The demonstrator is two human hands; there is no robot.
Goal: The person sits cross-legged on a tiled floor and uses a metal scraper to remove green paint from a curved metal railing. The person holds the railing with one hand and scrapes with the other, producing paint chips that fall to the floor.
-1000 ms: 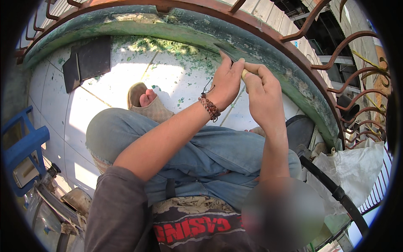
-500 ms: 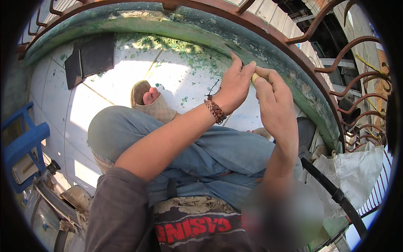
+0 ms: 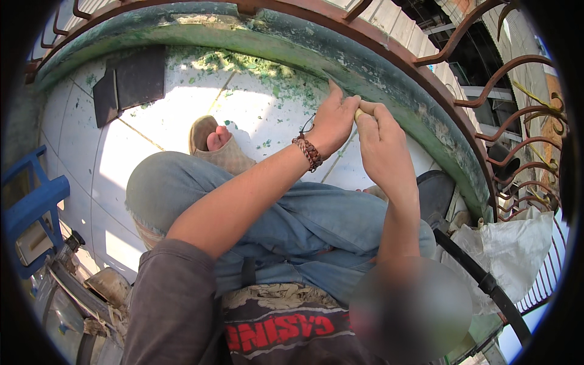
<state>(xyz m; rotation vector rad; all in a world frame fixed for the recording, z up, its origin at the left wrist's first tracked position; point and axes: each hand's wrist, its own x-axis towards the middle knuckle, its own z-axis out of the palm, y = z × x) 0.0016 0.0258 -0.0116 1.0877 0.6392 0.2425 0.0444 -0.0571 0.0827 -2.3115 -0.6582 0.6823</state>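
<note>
Both hands meet in front of the low curved wall (image 3: 286, 38), whose green and dark paint is worn and flaking. My left hand (image 3: 336, 123), with a braided brown bracelet on its wrist, has one digit stretched toward the wall's base; its other fingers are mostly hidden. My right hand (image 3: 384, 143) is closed, its fingertips against the left hand. A small pale yellow bit shows at the right fingertips, but I cannot make out what it belongs to. Green paint flakes (image 3: 243, 64) lie on the white tiled floor (image 3: 201, 100) along the wall.
A dark flat board (image 3: 137, 79) lies at the far left. At the left edge stand a blue plastic stool (image 3: 36, 207) and some clutter. Rusty curved railing bars (image 3: 517, 73) top the wall. To the right are a white sack (image 3: 508, 246) and a black strap (image 3: 462, 261).
Both hands have shifted together a little to the left and slightly nearer to me. They remain in contact at the fingertips.
</note>
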